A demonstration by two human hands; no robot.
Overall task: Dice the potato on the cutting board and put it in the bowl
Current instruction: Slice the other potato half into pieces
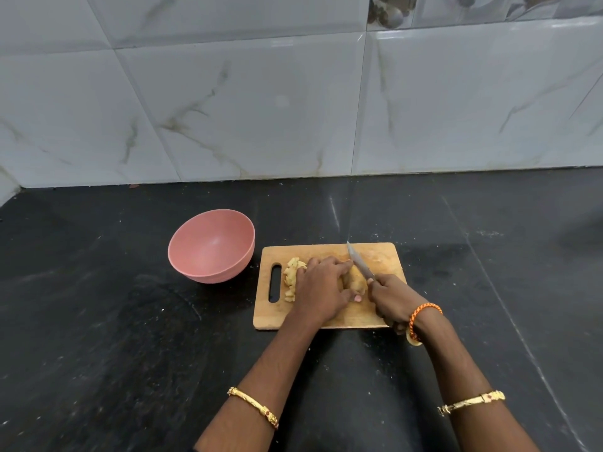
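A wooden cutting board [385,256] lies on the black counter. On it, my left hand [321,285] grips a potato piece [354,281], fingers curled over its top and thumb at its near side. My right hand [390,296] holds a knife [359,263] by the handle, the blade slanting across the potato's right side with its tip pointing away from me. A pile of diced potato [292,277] sits on the board's left part beside the handle slot, partly hidden by my left hand. A pink bowl [212,246], with nothing in it, stands left of the board.
The black stone counter [114,321] extends all around the board. A marbled tile wall [261,109] closes off the back. The bowl stands close to the board's left edge.
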